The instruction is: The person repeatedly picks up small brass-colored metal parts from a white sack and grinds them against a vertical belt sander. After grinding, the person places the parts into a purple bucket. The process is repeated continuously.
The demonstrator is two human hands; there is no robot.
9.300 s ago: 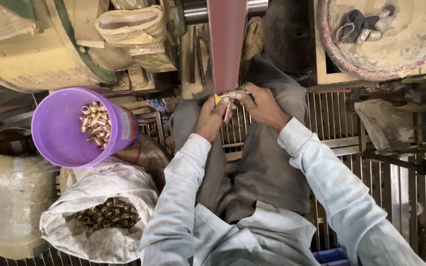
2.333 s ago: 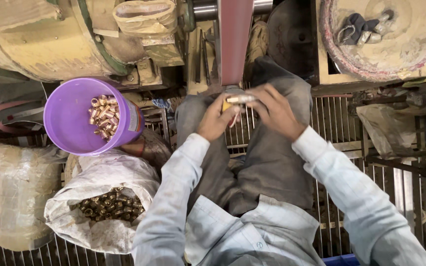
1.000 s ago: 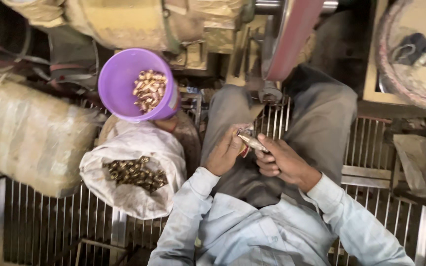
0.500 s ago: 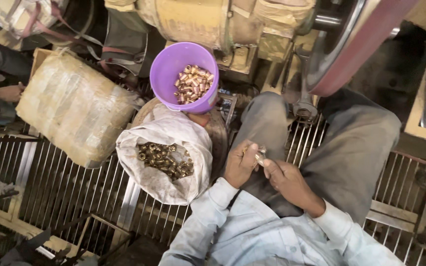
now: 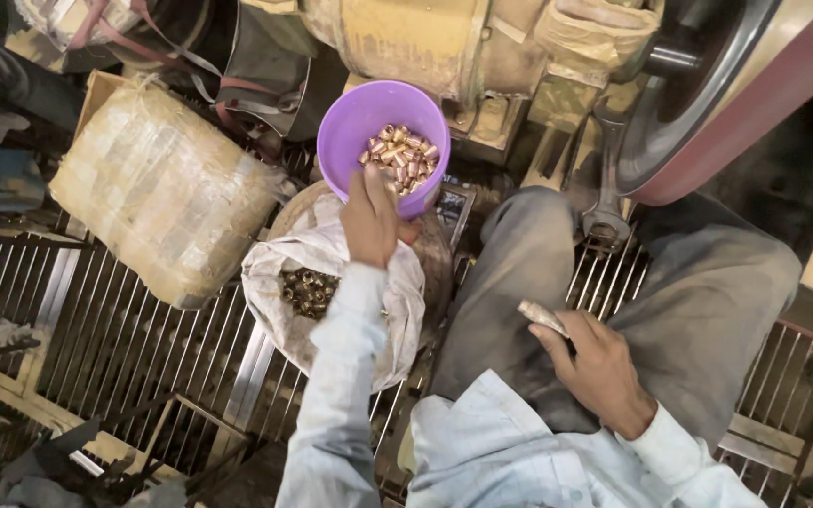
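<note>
Wrapped bundle (image 5: 167, 188) sits well left of the hands. Left hand (image 5: 371, 218) reaches over the white sack of brass parts (image 5: 331, 296) to the purple bowl (image 5: 395, 141), fingers closed at its rim, probably pinching one brass piece; too small to confirm. Best to release low over the pile so nothing bounces out. Right hand (image 5: 599, 367) rests on the thigh, gripping a short metal rod (image 5: 543, 318); keep it clear of the belt wheel (image 5: 698, 103) above.

Light: I see warm, bright light on the purple bowl (image 5: 369, 122) and the machine above it.
Shadows: corners fall dark.
Sharpness: centre crisp, edges stretched and soft.
</note>
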